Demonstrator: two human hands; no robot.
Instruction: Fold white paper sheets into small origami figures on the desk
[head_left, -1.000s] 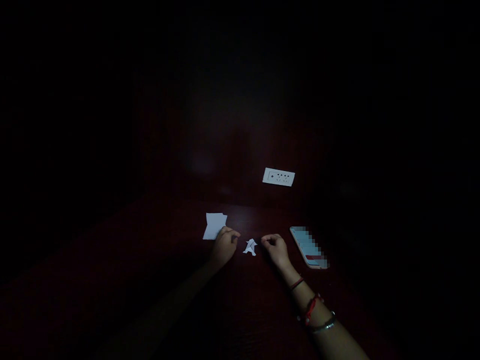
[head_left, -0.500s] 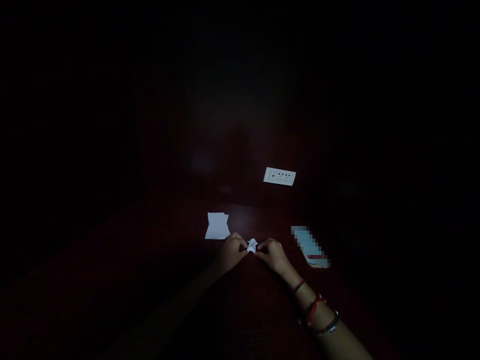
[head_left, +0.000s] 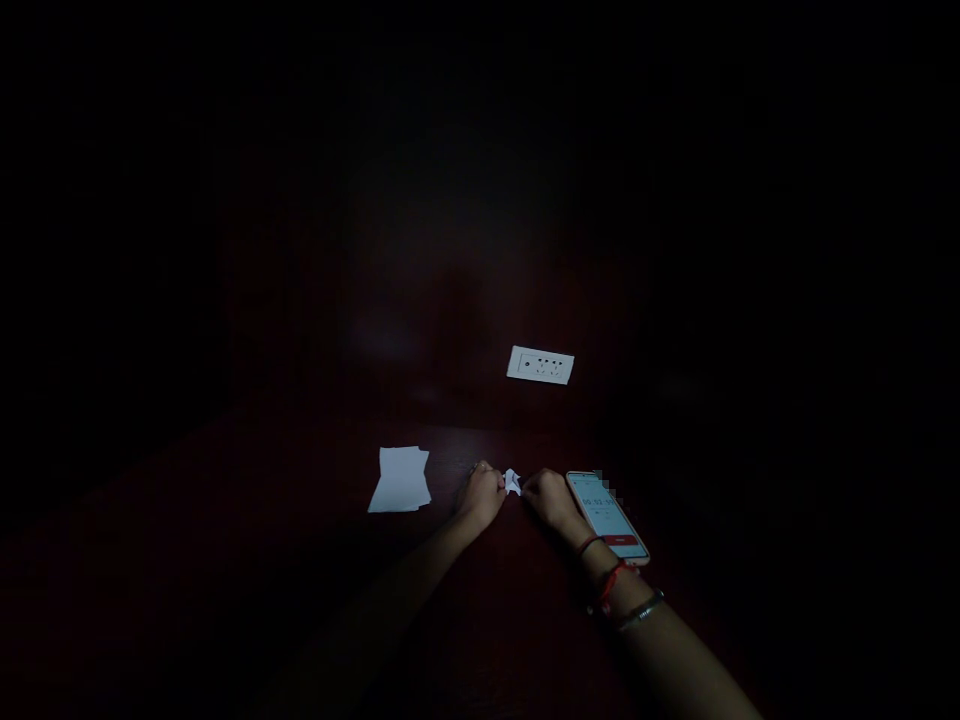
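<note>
Between my two hands is a small piece of folded white paper (head_left: 512, 483), with creases and pointed corners showing. My left hand (head_left: 484, 494) pinches its left side, the fingers curled in. On the opposite side my right hand (head_left: 551, 499) grips the paper's right edge between thumb and fingers; the fingertips are partly hidden. Left of my left hand lies a small stack of white paper sheets (head_left: 400, 480) on the dark reddish table (head_left: 480, 600).
A phone (head_left: 609, 515) with a lit screen lies just right of my right hand, partly behind my wrist. On the wall beyond the table is a white socket panel (head_left: 540, 365). Deep shadow covers the surroundings.
My view has shifted, so the socket panel, phone and sheets appear lower and further left. My hands have moved away from the sheets, still holding the folded paper, and are nearer the phone.
</note>
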